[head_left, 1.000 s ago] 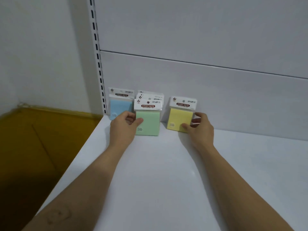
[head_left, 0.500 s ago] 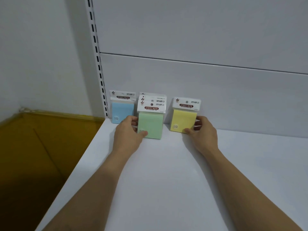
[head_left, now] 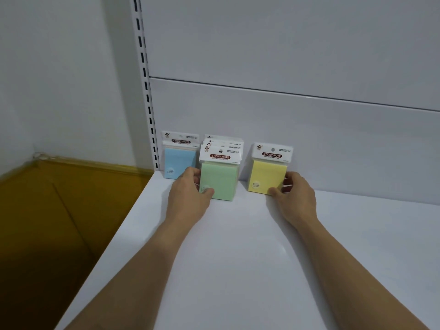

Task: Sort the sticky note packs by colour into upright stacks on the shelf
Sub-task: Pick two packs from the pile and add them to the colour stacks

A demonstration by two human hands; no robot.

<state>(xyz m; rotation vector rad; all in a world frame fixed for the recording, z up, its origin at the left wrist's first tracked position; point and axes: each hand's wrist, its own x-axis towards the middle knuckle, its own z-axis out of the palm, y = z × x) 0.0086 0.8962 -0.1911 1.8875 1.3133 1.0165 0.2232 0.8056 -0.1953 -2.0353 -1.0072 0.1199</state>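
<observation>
Three groups of sticky note packs stand upright against the back panel of the white shelf (head_left: 238, 258). A blue pack (head_left: 177, 160) is at the far left. In the middle is a stack of green packs (head_left: 221, 179), three headers showing one behind another. A yellow pack (head_left: 267, 175) stands to the right. My left hand (head_left: 190, 196) grips the lower left corner of the green stack, thumb on its front. My right hand (head_left: 295, 196) pinches the lower right corner of the yellow pack.
A slotted white upright (head_left: 146, 91) runs up the left end of the back panel. Left of the shelf edge lies a dark yellow floor (head_left: 59, 222) below a white wall. The shelf's front and right stretch out bare and white.
The green stack and yellow pack have been pushed back and stand closer to the back panel. Both hands have kept their hold on the packs' lower corners.
</observation>
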